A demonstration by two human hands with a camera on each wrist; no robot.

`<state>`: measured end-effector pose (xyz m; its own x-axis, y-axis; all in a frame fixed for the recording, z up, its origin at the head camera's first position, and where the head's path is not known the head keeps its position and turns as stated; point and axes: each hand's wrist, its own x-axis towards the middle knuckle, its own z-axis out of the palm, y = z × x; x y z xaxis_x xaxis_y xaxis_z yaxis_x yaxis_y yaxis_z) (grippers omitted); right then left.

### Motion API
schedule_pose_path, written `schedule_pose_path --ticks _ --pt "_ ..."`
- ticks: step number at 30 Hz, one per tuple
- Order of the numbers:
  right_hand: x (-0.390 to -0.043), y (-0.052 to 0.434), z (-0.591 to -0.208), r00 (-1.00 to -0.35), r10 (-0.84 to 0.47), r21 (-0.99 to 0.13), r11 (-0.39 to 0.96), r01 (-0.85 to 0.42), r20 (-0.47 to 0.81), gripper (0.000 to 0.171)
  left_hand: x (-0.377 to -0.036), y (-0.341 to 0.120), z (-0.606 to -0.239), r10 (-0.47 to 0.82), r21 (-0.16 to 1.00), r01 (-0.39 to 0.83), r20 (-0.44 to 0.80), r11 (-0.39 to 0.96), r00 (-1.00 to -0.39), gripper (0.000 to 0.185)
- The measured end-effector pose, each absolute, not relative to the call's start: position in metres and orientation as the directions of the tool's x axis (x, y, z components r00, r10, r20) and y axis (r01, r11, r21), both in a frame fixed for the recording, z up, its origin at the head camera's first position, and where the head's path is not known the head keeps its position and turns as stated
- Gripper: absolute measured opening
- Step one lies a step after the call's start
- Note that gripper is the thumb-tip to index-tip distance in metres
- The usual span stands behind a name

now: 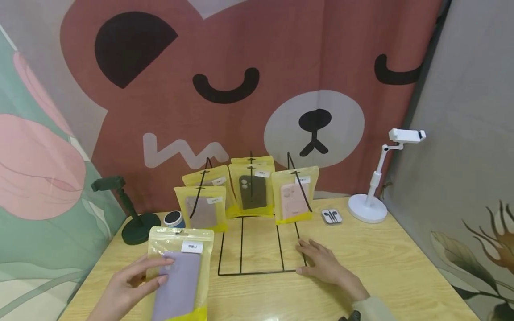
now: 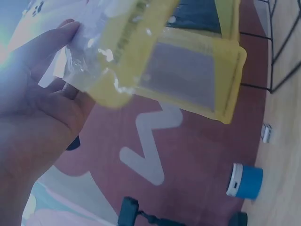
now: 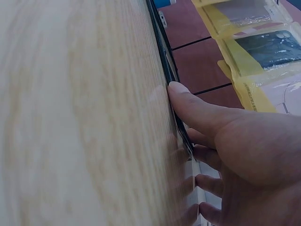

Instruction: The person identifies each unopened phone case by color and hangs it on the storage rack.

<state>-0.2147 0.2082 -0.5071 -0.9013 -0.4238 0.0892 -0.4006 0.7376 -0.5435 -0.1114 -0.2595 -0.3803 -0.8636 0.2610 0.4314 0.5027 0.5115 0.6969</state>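
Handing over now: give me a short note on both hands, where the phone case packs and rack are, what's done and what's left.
Left hand holds a purple phone case pack low over the table, in front of the rack.
Right hand rests flat on the table, fingers against the black wire rack base.
Done: five case packs hang on the rack's hooks.
Left: the purple pack is not yet hung.

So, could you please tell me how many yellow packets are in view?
6: one in the left hand, the held packet; five on the rack: front left, back left, centre, behind it, right. More may be hidden.
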Motion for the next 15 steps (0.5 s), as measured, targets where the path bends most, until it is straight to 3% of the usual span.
schedule_pose_path --ticks 10,15 --pt "-0.214 0.208 -0.505 -0.907 -0.416 -0.549 0.742 -0.385 0.074 0.070 -0.123 -0.248 -0.371 0.286 0.759 0.528 0.446 0.381 -0.848 0.037" --pt "-0.213 0.208 -0.505 -0.909 -0.411 -0.559 0.739 -0.376 0.067 0.070 -0.126 -0.246 -0.369 0.269 0.785 0.489 0.412 0.379 -0.871 0.036"
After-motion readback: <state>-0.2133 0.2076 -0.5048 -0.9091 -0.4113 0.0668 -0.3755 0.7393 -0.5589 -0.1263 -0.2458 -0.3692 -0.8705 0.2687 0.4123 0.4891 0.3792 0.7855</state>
